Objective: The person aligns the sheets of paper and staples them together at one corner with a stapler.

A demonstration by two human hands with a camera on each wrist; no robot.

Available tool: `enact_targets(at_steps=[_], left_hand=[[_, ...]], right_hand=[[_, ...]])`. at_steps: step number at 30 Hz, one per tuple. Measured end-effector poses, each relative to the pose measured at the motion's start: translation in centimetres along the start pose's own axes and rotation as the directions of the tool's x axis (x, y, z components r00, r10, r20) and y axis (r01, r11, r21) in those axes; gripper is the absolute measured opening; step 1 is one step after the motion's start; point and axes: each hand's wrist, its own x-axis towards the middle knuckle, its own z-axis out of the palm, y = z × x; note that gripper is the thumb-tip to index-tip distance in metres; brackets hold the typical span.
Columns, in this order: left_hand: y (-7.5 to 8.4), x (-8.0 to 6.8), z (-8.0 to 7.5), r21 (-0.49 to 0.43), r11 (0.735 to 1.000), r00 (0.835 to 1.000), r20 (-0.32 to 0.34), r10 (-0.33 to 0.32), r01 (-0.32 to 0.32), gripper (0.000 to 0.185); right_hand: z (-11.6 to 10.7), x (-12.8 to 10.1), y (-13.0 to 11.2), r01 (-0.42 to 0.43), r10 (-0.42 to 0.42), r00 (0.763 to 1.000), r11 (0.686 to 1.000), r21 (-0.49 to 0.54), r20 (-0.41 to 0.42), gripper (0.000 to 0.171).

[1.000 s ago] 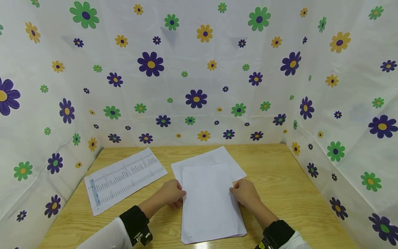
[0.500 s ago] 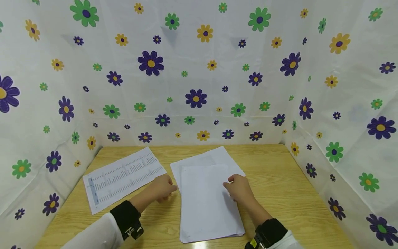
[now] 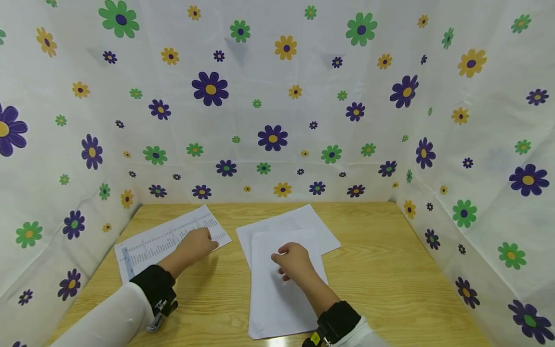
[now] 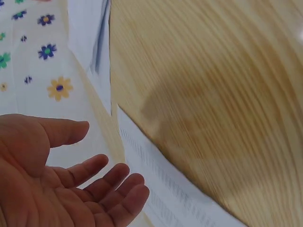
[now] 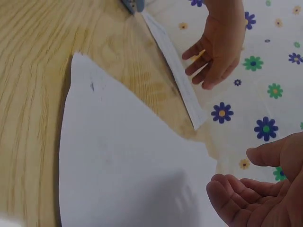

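Observation:
In the head view my left hand (image 3: 193, 246) hovers over the right part of a printed sheet of paper (image 3: 151, 243) with rows of small text. Its fingers are loosely bent around nothing, and the left wrist view shows the palm (image 4: 28, 184) bare. My right hand (image 3: 296, 262) is above a stack of blank white paper (image 3: 277, 308) at the table's middle. Thumb and fingers (image 5: 236, 198) stand apart with nothing between them in the right wrist view, and a hand shadow falls on the top sheet. More white paper (image 3: 277, 224) lies slantwise at the stack's far end, partly covered by it.
The wooden table (image 3: 381, 279) carries the papers. A flower-patterned white curtain (image 3: 269, 96) closes in the back and both sides. Black bands with small cameras sit on both wrists.
Both hands have left the side edges of the paper stack. The left hand has moved left to the printed sheet; the right has moved left over the stack. The papers lie as before.

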Motion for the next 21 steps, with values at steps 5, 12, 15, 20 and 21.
enact_targets(at_steps=[5,12,15,20,21], left_hand=[[-3.2,1.4,-1.6,0.039,0.998,0.998,0.030,-0.048,0.047,0.033],[-7.3,3.2,-3.4,0.090,0.986,0.986,0.084,-0.146,0.138,0.056],[-8.8,3.3,-3.8,0.102,0.980,0.975,0.125,-0.182,0.170,0.065],[-10.7,3.2,-4.1,0.139,0.970,0.955,0.196,-0.224,0.199,0.078],[-11.0,3.2,-4.1,0.140,0.971,0.952,0.210,-0.223,0.196,0.080]], right_hand=[[2.9,-0.5,-1.5,-0.023,0.020,0.999,0.997,0.075,0.042,0.032],[6.5,-1.3,-2.6,-0.072,0.052,0.993,0.977,0.200,0.104,0.032],[7.8,-1.6,-3.1,-0.111,0.083,0.989,0.961,0.252,0.119,0.035],[9.9,-2.0,-3.9,-0.160,0.119,0.983,0.934,0.321,0.142,0.043],[10.3,-2.0,-4.0,-0.169,0.127,0.981,0.929,0.330,0.145,0.043]])
